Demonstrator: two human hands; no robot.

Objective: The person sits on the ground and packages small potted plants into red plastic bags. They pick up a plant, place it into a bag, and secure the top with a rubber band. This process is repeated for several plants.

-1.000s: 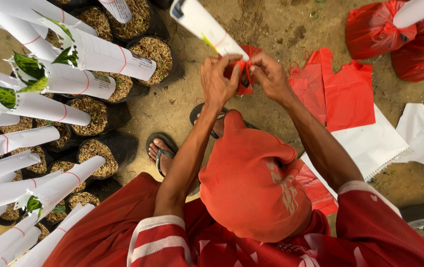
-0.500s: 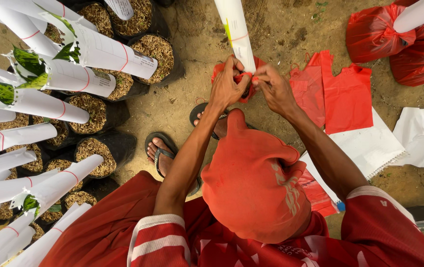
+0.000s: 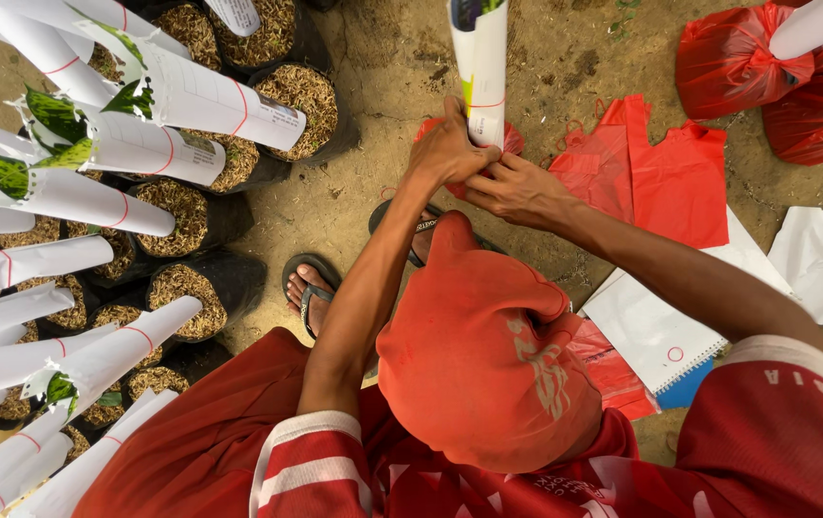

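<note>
Paper tube [image 3: 484,72], white and rolled around a plant, stands upright at the upper middle of the frame, and both hands meet at its lower end; the left hand [image 3: 445,153] curls around the base with the fingers pressed to the paper, and the right hand [image 3: 517,192] pinches at the same spot from the right, though I cannot tell what its fingertips hold; a thin red band [image 3: 488,104] already circles the tube just above the hands, so the wrap looks rolled and bound, with the bottom end under work. A red plastic bag [image 3: 512,139] shows behind the base; flat red bags [image 3: 666,177] lie just to the right on the soil, and loose white paper sheets [image 3: 819,254] lie at the right edge; filled red bags [image 3: 766,72] sit at the upper right. Wrapped seedlings [image 3: 114,201] in dark pots [image 3: 229,278], each banded in red, crowd the left side, so many look finished.
</note>
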